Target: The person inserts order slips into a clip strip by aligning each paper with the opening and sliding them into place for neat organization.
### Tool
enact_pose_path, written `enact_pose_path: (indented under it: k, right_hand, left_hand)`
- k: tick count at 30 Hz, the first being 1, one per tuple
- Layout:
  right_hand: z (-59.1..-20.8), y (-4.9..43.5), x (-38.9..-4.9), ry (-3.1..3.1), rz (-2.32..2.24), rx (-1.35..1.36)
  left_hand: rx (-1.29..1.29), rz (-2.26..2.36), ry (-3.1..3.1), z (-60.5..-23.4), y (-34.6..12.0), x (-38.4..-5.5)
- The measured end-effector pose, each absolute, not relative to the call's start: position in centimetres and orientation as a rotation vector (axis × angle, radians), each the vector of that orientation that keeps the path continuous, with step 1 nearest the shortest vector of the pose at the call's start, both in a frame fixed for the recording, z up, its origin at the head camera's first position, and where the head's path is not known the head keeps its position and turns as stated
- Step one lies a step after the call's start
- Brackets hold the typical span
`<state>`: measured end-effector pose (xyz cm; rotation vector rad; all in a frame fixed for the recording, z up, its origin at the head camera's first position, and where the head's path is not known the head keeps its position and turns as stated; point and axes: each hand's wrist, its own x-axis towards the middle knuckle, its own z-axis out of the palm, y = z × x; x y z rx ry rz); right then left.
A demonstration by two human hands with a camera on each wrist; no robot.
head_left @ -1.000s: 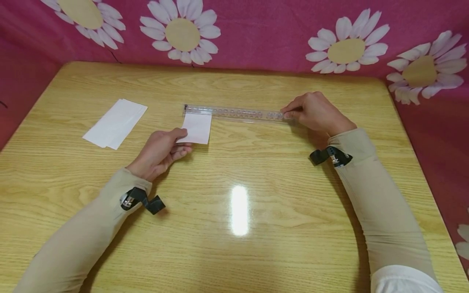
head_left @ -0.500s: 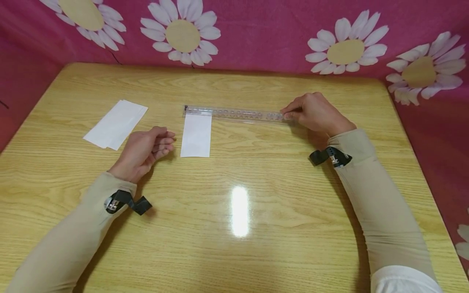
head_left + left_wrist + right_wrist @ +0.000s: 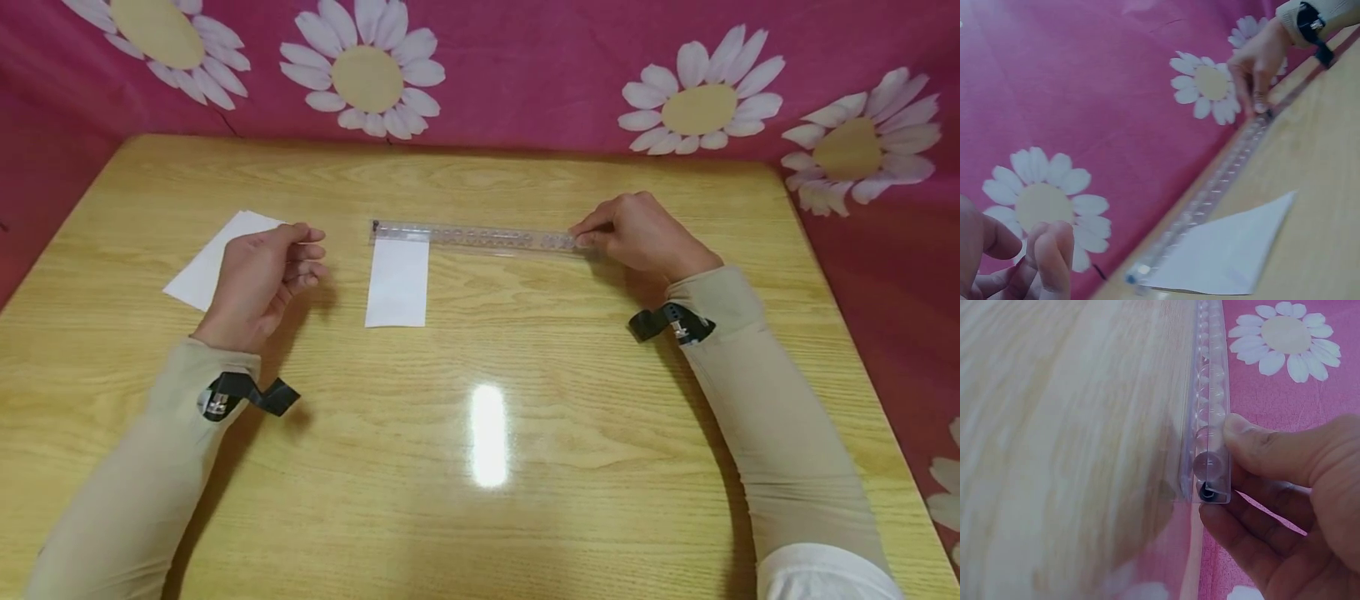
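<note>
My right hand (image 3: 641,237) pinches the right end of a long clear plastic tube (image 3: 487,238) with a flat clear edge along it. In the right wrist view, clear round balls (image 3: 1209,466) sit in a row inside it, and a dark plug (image 3: 1208,492) shows at the held end. A white paper slip (image 3: 397,287) lies with its far edge at the tube's left end; whether it is under or inside that edge I cannot tell. My left hand (image 3: 251,279), fingers loosely bent, holds nothing. It is over the right part of a small stack of white slips (image 3: 198,271), hiding much of it.
All this lies on a wood-grain table (image 3: 600,433) with a bright light reflection near its middle. A pink cloth (image 3: 525,75) with white daisies rises behind the far edge and at the sides. A black strap (image 3: 255,393) hangs loose from each wrist.
My left hand has let go of the white slip by the tube and moved left to the stack. The slip now lies flat and fully visible below the tube. My right hand keeps its place.
</note>
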<state>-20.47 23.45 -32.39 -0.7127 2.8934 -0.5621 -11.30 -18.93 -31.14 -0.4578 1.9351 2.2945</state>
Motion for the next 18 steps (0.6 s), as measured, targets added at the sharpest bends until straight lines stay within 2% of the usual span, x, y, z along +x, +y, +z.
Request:
enact_pose_path:
  k: [10, 18]
  right_hand:
    - [-32.4, 23.2, -20.3, 2.901, -0.553, -0.728]
    - [-32.4, 23.4, -20.3, 2.910, -0.534, -0.727]
  left_hand:
    - [-0.349, 2.528, 1.868, -28.7, -20.8, -12.6]
    - [-0.381, 2.632, 1.783, -28.0, -22.1, -13.3]
